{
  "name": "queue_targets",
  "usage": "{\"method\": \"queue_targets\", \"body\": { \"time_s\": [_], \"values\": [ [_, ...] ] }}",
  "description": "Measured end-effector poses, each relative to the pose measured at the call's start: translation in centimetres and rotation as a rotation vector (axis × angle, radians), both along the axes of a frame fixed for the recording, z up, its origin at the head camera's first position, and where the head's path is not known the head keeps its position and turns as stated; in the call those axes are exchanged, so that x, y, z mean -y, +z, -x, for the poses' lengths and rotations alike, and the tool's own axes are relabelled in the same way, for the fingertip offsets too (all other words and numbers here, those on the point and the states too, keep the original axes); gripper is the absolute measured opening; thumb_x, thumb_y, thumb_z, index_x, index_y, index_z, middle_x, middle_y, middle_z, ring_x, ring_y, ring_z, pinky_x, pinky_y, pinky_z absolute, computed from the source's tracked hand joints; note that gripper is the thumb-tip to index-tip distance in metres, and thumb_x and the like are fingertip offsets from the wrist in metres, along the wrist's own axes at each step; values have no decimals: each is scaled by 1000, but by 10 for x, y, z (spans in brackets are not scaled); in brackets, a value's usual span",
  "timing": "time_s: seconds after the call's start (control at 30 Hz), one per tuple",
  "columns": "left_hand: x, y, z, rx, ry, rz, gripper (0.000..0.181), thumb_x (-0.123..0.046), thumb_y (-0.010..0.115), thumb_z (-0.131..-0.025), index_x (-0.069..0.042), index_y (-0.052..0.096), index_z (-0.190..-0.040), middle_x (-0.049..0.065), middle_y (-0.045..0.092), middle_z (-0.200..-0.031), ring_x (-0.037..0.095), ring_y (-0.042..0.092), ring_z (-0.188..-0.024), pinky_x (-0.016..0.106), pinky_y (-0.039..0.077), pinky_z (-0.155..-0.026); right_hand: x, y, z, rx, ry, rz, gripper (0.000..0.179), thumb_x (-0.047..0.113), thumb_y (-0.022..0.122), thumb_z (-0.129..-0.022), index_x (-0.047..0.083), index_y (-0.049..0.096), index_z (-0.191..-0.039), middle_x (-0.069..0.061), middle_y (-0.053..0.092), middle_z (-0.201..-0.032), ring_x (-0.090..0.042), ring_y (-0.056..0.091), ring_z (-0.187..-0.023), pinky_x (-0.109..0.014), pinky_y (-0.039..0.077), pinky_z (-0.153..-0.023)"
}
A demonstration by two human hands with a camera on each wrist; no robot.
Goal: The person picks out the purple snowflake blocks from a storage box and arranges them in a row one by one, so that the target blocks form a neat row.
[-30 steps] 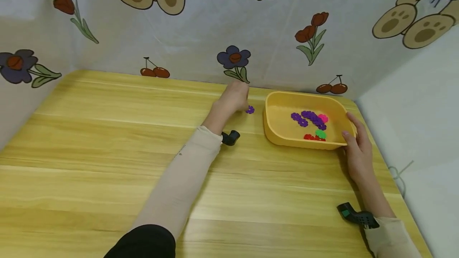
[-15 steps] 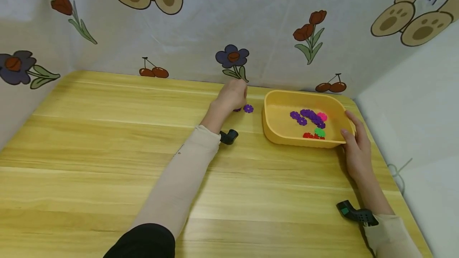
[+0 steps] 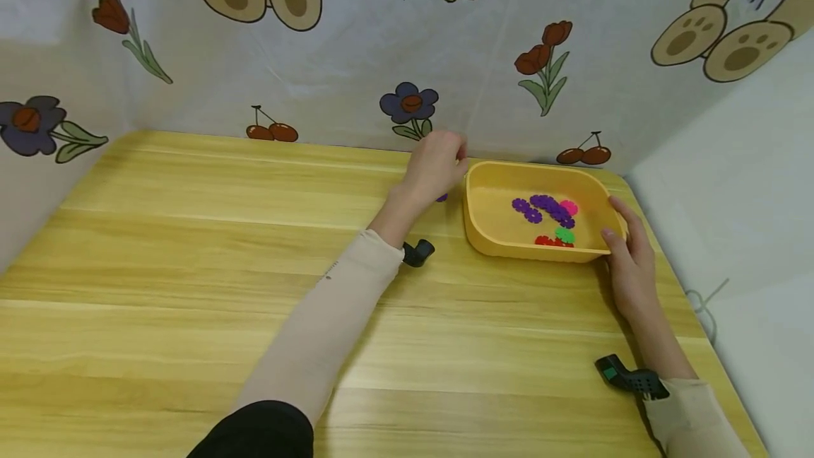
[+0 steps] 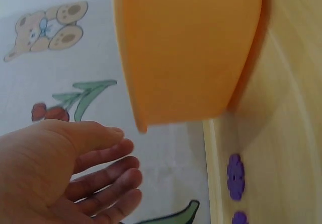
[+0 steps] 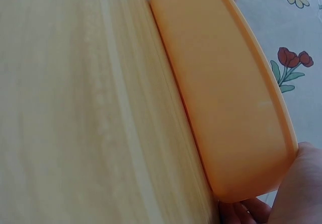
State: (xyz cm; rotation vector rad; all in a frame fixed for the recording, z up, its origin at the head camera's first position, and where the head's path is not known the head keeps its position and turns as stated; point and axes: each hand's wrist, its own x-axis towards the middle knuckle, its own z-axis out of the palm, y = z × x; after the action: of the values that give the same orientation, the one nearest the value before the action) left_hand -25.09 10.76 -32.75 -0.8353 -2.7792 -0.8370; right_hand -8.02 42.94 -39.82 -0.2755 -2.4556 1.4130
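My left hand (image 3: 435, 168) is above the table's back edge, just left of a yellow plastic tray (image 3: 521, 251). In the left wrist view, its fingers (image 4: 108, 176) are loosely bent, with nothing seen between them and the thumb; the tray's outer wall (image 4: 186, 58) rises close by. On the tabletop below lie two purple flower-shaped discs (image 4: 235, 177), one cut off by the frame. In the head view the hand nearly covers them. My right hand (image 3: 629, 267) grips the tray's right end, thumb at the rim. Inside are several purple discs (image 3: 553, 208), plus pink, green and red ones.
A wooden-patterned tabletop (image 3: 191, 288) stretches out to the left and front. Behind it hangs a white cloth (image 3: 343, 62) printed with flowers, cherries and bears. A white wall (image 3: 750, 232) borders the right side, with a thin cord beside the table edge.
My left hand has moved right, from over the purple discs on the tabletop to beside the tray's left end. My right hand keeps its grip on the tray.
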Motion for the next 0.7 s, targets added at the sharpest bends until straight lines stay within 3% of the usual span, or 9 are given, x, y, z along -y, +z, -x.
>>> {"method": "queue_targets", "body": {
  "time_s": [0.27,0.47,0.7],
  "values": [
    [-30,5,-17,-34,-53,18,12,-19,66,-103,-13,73,-95,0,69,-95,15,58,-86,26,49,-75,1,-1,1,5,-20,-7,52,25,43,-114,30,36,-164,1,29,-171,-12,49,-136,-4,46,-92],
    [-58,9,-30,23,-66,48,14,-21,65,-104,-15,71,-93,-3,66,-93,12,57,-86,23,48,-72,-1,0,1,-18,-4,40,51,22,44,-113,29,39,-164,0,28,-172,-13,50,-135,-5,47,-91],
    [-88,8,-44,92,-77,120,10,-19,68,-102,-17,66,-93,-5,61,-88,10,56,-82,21,45,-69,0,0,2,-13,-20,18,51,21,44,-113,29,39,-163,-1,29,-172,-12,50,-134,-5,47,-91]
  ]
}}
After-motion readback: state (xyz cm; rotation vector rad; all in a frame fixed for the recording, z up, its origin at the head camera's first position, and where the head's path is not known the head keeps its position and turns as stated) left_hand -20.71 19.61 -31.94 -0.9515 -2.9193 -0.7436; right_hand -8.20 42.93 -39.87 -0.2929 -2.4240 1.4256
